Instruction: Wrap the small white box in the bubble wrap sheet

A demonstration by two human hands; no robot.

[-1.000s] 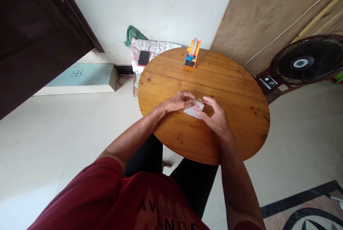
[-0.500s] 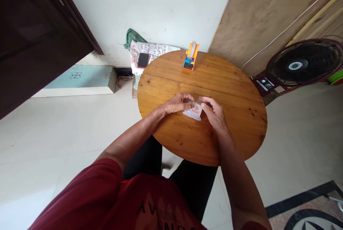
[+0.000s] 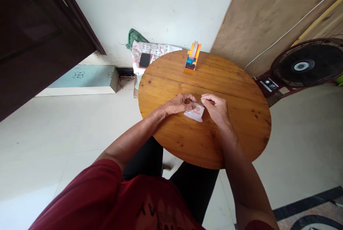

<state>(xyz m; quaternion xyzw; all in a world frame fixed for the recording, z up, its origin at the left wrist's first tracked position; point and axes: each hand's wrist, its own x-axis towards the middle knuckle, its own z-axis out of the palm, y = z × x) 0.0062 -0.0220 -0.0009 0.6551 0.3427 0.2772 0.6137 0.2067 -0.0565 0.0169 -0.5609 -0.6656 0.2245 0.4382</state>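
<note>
A small white box with red print (image 3: 198,109) lies near the middle of the wooden table (image 3: 171,140), with crumpled clear plastic wrap (image 3: 193,116) along its near side. My left hand (image 3: 182,103) grips the box from the left, thumb on top and fingers curled over the far edge. My right hand (image 3: 216,106) is just beyond the box's right corner, thumb and forefinger pinched together. A see-through strip, which looks like clear tape (image 3: 199,102), shows between the hands at the box's far edge and reaches the right fingertips.
An orange and blue tape dispenser (image 3: 192,57) stands at the table's far edge. Beyond the table's left rim, a phone (image 3: 144,60) rests on a printed white sack (image 3: 160,49). To the right stands a fan (image 3: 302,66).
My right hand has drawn slightly up and right from the box, its fingers now pinched closer together. My left hand still holds the box. The view has shifted slightly.
</note>
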